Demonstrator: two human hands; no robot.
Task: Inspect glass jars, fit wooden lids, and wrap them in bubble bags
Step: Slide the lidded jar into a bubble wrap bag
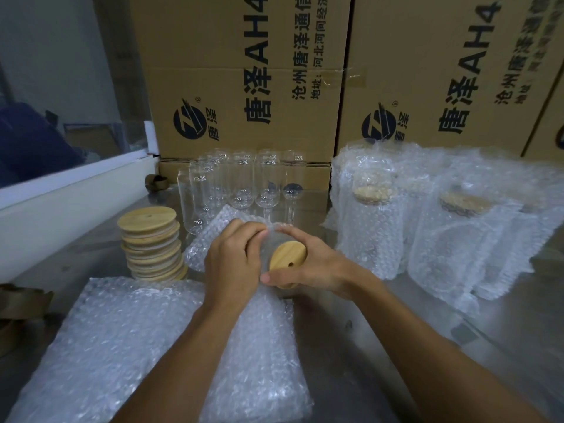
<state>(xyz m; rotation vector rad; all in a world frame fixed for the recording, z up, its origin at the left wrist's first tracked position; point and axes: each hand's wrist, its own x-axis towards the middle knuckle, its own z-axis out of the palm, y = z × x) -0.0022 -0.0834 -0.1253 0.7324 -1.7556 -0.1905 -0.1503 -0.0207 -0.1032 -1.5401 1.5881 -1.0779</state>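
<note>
Lidded jar (276,254) held just above the worktop (381,346), centre frame, lying on its side with the wooden lid (288,257) facing the camera; round pale-grain disc, small hole near its edge. Jar body mostly hidden in a bubble bag (210,236) being pulled over it. Left hand (232,264) grip curled round the bag-covered jar; right hand (308,267) grip clamped around the lid end, thumb under it. Judged: lid fitted on this jar, bagging under way, bag mouth not yet closed.

Done so far: several wrapped jars (375,209) stand at right, lids showing dimly through cloudy, dimpled film; count unclear. Left to do: a cluster of bare glass jars (232,181) behind the hands, clear, tall, smooth-walled cylinders, no lids. Stack of loose wooden lids (152,242) at left, flat discs, slightly fanned. Pile of flat bubble bags (122,346) in front, soft, crinkly, translucent. So roughly mid-batch, by my guess.

Worktop looks grey, smooth, metal-like. Printed brown cardboard cartons (244,80) stacked along the back. Brown tape rolls (18,303) at left edge.
</note>
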